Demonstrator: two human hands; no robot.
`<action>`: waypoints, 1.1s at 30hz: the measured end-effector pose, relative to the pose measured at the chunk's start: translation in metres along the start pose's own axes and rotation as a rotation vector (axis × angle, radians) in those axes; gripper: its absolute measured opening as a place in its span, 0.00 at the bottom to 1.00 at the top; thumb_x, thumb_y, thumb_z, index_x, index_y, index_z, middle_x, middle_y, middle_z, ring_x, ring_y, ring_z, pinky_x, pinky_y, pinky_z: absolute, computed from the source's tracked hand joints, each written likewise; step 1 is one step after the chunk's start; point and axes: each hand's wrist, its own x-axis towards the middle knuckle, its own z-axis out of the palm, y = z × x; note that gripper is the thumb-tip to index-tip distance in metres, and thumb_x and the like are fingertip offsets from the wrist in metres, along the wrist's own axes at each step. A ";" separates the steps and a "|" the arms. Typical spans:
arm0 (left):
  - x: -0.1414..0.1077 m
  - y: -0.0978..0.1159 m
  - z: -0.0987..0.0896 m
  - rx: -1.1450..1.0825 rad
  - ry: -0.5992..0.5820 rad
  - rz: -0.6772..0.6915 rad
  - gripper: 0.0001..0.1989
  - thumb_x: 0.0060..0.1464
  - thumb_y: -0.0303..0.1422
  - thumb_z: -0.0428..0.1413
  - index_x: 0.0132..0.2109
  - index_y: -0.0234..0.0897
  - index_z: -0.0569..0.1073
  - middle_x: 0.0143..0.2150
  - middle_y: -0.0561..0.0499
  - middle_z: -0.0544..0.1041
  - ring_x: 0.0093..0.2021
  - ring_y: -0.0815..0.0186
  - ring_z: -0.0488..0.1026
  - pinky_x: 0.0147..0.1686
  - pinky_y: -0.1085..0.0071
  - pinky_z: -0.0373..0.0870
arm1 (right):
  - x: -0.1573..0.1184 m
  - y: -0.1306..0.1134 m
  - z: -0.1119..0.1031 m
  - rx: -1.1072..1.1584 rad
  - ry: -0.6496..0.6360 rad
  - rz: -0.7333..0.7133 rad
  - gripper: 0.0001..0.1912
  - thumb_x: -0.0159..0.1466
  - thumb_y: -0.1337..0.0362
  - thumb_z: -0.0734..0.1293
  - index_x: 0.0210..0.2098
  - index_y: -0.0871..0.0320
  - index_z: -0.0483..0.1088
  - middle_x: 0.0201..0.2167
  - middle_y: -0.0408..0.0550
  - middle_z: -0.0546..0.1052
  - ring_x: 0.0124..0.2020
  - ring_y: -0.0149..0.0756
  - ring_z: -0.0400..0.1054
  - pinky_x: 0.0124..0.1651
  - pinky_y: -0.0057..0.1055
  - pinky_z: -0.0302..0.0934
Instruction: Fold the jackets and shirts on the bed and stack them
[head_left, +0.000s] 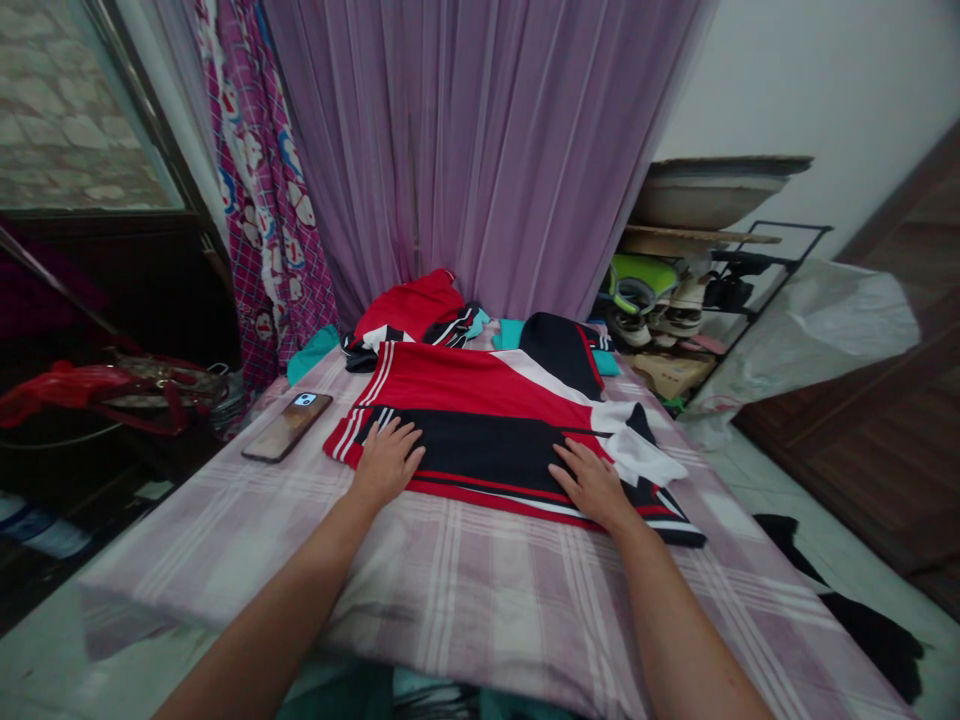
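A red, black and white jacket [457, 380] lies spread on the table, its striped hem to the left. One black sleeve is laid across its near side, and the other black sleeve points away at the far right. My left hand [388, 460] rests flat on the black cloth near the striped hem, fingers spread. Toward the collar end, my right hand [592, 482] also lies flat on the black cloth with its fingers apart. White lining shows beside the right fingers. Neither hand grips the cloth.
A phone [288, 426] lies left of the jacket on the checked tablecloth [480, 580]. Behind it is a heap of red and black clothing [412, 308], with teal cloth [510, 333] nearby. A purple curtain [480, 150] hangs at the back. A shoe rack [675, 300] stands right.
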 end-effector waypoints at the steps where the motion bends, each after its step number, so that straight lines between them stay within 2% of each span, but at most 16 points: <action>1: 0.000 -0.001 0.001 -0.013 -0.005 0.001 0.21 0.64 0.41 0.46 0.57 0.41 0.75 0.60 0.44 0.75 0.66 0.51 0.63 0.67 0.44 0.51 | 0.000 0.000 0.000 -0.001 0.001 0.001 0.25 0.69 0.53 0.58 0.62 0.50 0.67 0.67 0.51 0.64 0.67 0.47 0.57 0.65 0.53 0.54; 4: 0.002 -0.004 -0.001 -0.071 0.015 -0.004 0.21 0.65 0.40 0.44 0.56 0.40 0.75 0.61 0.45 0.75 0.65 0.53 0.65 0.66 0.47 0.55 | 0.000 -0.001 -0.001 -0.003 0.003 -0.002 0.25 0.69 0.52 0.58 0.62 0.50 0.67 0.67 0.51 0.64 0.67 0.47 0.57 0.65 0.53 0.54; 7: 0.003 -0.015 -0.010 -0.125 0.127 -0.038 0.21 0.65 0.38 0.42 0.55 0.40 0.75 0.59 0.45 0.76 0.62 0.58 0.68 0.65 0.55 0.59 | 0.000 -0.001 0.000 0.001 -0.005 -0.003 0.26 0.69 0.51 0.57 0.62 0.50 0.67 0.67 0.52 0.64 0.67 0.47 0.57 0.65 0.53 0.54; 9: 0.002 -0.029 -0.019 -0.125 0.230 -0.135 0.22 0.65 0.36 0.41 0.55 0.39 0.75 0.57 0.44 0.77 0.60 0.59 0.71 0.63 0.58 0.62 | 0.000 0.000 0.001 0.005 -0.001 -0.005 0.26 0.69 0.50 0.57 0.62 0.50 0.67 0.67 0.52 0.64 0.67 0.47 0.57 0.65 0.52 0.53; 11: 0.002 -0.046 -0.028 -0.090 0.279 -0.277 0.22 0.64 0.35 0.41 0.55 0.37 0.74 0.56 0.42 0.77 0.58 0.57 0.72 0.60 0.58 0.64 | 0.001 0.004 0.004 0.010 0.008 -0.011 0.26 0.69 0.50 0.57 0.62 0.50 0.67 0.67 0.51 0.64 0.67 0.46 0.56 0.65 0.52 0.53; 13: 0.000 -0.063 -0.034 -0.051 0.229 -0.415 0.22 0.62 0.36 0.44 0.57 0.35 0.73 0.56 0.41 0.77 0.57 0.54 0.72 0.58 0.58 0.66 | 0.003 0.008 0.008 0.016 0.007 -0.025 0.26 0.69 0.50 0.57 0.63 0.50 0.67 0.67 0.51 0.63 0.67 0.47 0.56 0.65 0.52 0.53; 15: 0.000 -0.078 -0.037 -0.039 0.111 -0.525 0.23 0.61 0.39 0.47 0.58 0.37 0.72 0.56 0.42 0.78 0.55 0.53 0.74 0.55 0.59 0.68 | 0.004 0.012 0.010 0.022 0.005 -0.041 0.26 0.69 0.50 0.57 0.63 0.49 0.66 0.68 0.50 0.63 0.67 0.48 0.57 0.64 0.53 0.54; 18: 0.002 -0.091 -0.039 -0.058 -0.039 -0.623 0.22 0.59 0.44 0.49 0.56 0.41 0.74 0.50 0.45 0.81 0.51 0.54 0.76 0.49 0.62 0.70 | 0.004 0.013 0.011 0.028 0.010 -0.051 0.26 0.68 0.51 0.58 0.63 0.48 0.66 0.67 0.50 0.64 0.66 0.48 0.57 0.64 0.53 0.54; 24: 0.022 -0.098 -0.042 -0.057 -0.081 -0.628 0.19 0.59 0.47 0.48 0.47 0.41 0.76 0.42 0.47 0.82 0.43 0.57 0.78 0.41 0.66 0.71 | 0.001 0.006 0.006 0.008 0.034 -0.023 0.25 0.69 0.52 0.58 0.62 0.49 0.67 0.67 0.50 0.65 0.66 0.47 0.58 0.64 0.52 0.55; 27: 0.029 -0.097 -0.039 0.010 -0.080 -0.618 0.19 0.60 0.47 0.48 0.47 0.41 0.75 0.43 0.46 0.82 0.44 0.56 0.78 0.41 0.66 0.70 | 0.001 0.006 0.005 0.006 0.013 -0.027 0.25 0.69 0.51 0.58 0.62 0.49 0.67 0.67 0.50 0.65 0.66 0.47 0.58 0.64 0.52 0.56; 33: 0.026 -0.094 -0.035 0.104 -0.174 -0.664 0.22 0.59 0.52 0.48 0.50 0.43 0.74 0.45 0.43 0.82 0.46 0.51 0.78 0.41 0.62 0.71 | 0.000 0.004 0.004 0.011 0.043 -0.024 0.24 0.68 0.53 0.58 0.62 0.48 0.68 0.66 0.49 0.65 0.66 0.47 0.58 0.64 0.52 0.55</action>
